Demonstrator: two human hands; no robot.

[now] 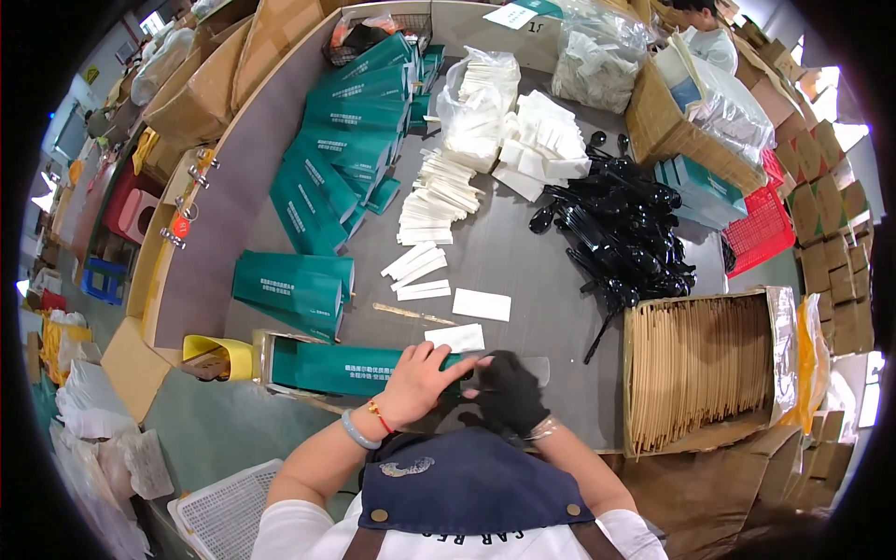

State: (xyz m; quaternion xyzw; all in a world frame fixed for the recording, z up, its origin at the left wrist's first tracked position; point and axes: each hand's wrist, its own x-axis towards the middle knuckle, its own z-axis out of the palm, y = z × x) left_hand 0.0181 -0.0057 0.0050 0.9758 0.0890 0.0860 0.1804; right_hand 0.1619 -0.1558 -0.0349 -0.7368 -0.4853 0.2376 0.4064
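In front of me lies a long green box (pixel 327 367) with pale printing, along the table's near edge. My left hand (pixel 420 381), bare, rests over its right end, with the fingers reaching right and the box under the palm. My right hand (pixel 509 392), in a black fingerless glove, is closed at that same end, its fingertips close to the left ones. What it pinches is hidden. A small translucent piece (pixel 536 371) shows beside the glove. Just beyond my fingers lie a white packet (pixel 455 337) and another white packet (pixel 482 304).
Fanned green sleeves (pixel 350 131) and a green stack (pixel 289 285) stand left. White packets (pixel 439 196) pile in the middle, black plastic spoons (pixel 625 224) to their right. A carton of brown flat pieces (pixel 700 373) stands near right, a red basket (pixel 761 229) behind it. Someone sits far right.
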